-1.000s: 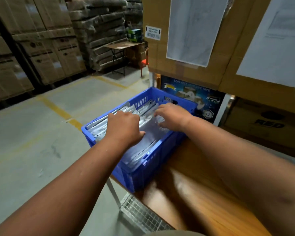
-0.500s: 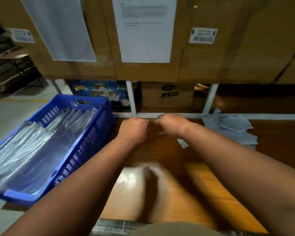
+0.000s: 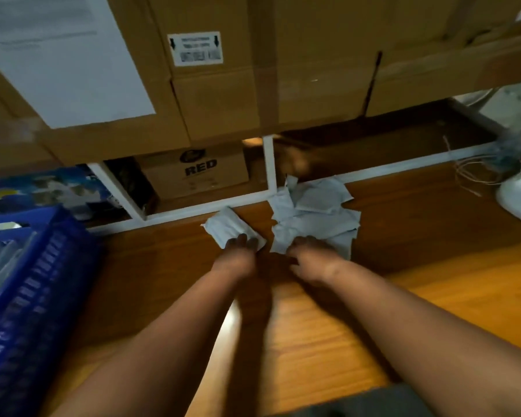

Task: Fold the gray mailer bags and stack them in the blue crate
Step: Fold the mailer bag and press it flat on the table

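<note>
Head view shows the left hand [image 3: 240,247] flat on one gray bag [image 3: 228,227] left of the pile [image 3: 313,218], the right hand [image 3: 309,251] blurry so I cannot tell, and the bags look light, soft, slippery, best pinched at an edge.

Wooden bench [image 3: 433,296]. Left hand [image 3: 238,251] rests on a single gray mailer [image 3: 226,225]; right hand [image 3: 310,257] on the near edge of a loose mailer pile [image 3: 316,212]. Blue crate [image 3: 36,296] at left, holding mailers. Cardboard boxes [image 3: 223,100] above; "RED" box [image 3: 196,173] below them.
</note>
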`<state>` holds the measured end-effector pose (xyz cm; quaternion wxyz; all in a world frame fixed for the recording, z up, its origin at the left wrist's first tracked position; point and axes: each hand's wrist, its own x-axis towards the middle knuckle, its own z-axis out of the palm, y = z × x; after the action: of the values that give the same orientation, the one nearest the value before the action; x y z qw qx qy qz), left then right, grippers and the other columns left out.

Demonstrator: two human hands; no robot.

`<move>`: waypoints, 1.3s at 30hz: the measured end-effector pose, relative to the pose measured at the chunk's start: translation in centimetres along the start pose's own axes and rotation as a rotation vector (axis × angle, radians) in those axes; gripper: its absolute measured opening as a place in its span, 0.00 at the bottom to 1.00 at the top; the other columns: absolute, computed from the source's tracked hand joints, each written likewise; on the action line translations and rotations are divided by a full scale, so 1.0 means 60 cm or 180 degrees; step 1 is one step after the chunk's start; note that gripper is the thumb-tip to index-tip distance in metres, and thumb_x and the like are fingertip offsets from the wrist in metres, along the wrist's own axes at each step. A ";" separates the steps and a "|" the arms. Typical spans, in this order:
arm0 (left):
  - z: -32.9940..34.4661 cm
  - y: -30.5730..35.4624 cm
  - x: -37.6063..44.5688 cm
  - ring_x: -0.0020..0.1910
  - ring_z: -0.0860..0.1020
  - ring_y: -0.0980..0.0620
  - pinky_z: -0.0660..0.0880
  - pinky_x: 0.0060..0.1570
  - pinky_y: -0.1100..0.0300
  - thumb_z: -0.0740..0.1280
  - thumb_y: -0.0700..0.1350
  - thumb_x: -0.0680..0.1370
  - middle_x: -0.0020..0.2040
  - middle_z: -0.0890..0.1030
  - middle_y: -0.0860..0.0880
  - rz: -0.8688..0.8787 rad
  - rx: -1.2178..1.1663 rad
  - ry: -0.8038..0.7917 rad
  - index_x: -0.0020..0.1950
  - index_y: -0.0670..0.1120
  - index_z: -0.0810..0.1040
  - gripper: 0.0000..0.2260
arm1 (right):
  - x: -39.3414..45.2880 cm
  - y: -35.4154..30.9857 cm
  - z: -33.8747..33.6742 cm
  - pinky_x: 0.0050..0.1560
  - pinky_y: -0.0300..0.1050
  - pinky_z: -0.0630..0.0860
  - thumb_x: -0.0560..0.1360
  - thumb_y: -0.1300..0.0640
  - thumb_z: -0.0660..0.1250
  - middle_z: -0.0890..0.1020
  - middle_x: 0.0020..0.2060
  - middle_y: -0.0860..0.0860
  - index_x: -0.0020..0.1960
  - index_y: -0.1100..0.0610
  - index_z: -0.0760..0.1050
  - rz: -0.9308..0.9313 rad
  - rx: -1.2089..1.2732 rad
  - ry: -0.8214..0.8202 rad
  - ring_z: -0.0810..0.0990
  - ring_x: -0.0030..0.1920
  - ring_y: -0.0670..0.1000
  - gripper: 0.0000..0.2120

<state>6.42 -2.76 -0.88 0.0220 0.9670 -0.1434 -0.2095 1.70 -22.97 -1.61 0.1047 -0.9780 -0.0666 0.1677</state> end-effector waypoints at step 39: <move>0.249 -0.255 -0.276 0.85 0.55 0.44 0.56 0.82 0.41 0.53 0.54 0.86 0.86 0.58 0.42 -0.0404 -0.0394 0.1496 0.85 0.43 0.61 0.29 | -0.028 -0.376 0.211 0.83 0.66 0.50 0.81 0.46 0.49 0.68 0.80 0.56 0.81 0.55 0.67 -0.1191 -0.0349 0.0578 0.61 0.83 0.57 0.31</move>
<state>-10.07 16.91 -9.47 0.1007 0.9930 -0.0602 0.0117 -6.34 0.92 -7.66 0.0862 -0.9639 -0.2463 0.0527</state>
